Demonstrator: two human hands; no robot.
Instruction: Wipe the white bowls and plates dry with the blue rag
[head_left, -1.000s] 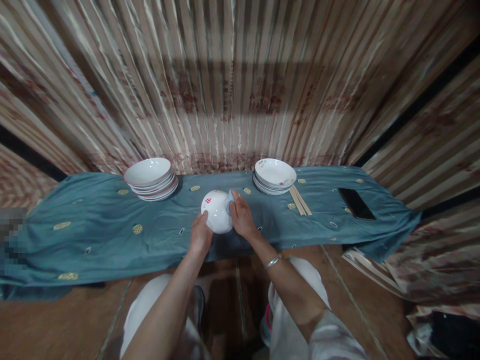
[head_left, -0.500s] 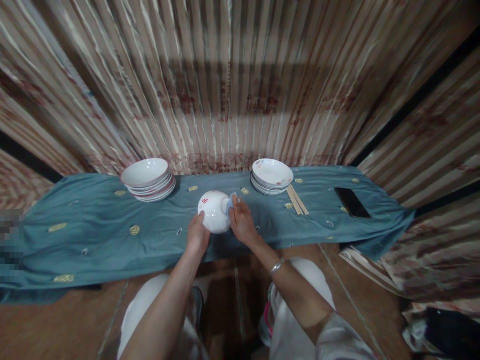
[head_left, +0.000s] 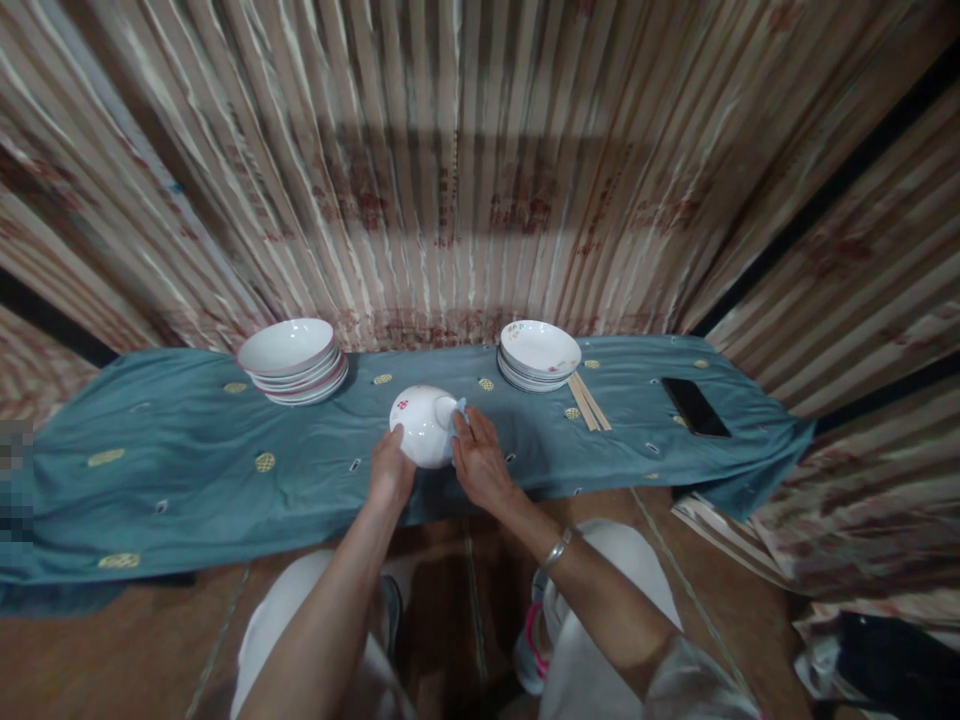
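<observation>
A white bowl (head_left: 420, 428) with a small red pattern is held tilted above the cloth, its outer side and foot ring facing up. My left hand (head_left: 391, 468) grips its left edge, thumb on the outside. On the other side my right hand (head_left: 481, 458) is closed on a light blue cloth (head_left: 456, 416), which it presses against the bowl near the foot ring. Part of the cloth is hidden beneath the fingers. The bowl's inside faces away from me.
On the teal tablecloth (head_left: 300, 500) stand a stack of red-rimmed bowls (head_left: 289, 350) at left and a stack of floral dishes (head_left: 540, 350) at right. Chopsticks (head_left: 589, 402) lie beside the dishes, with a black phone (head_left: 695, 407) further right. Pleated curtains (head_left: 420, 200) hang behind.
My right hand has shifted the blue cloth slightly down along the bowl's right side. The bowl has tilted a little, and the whole view has moved slightly.
</observation>
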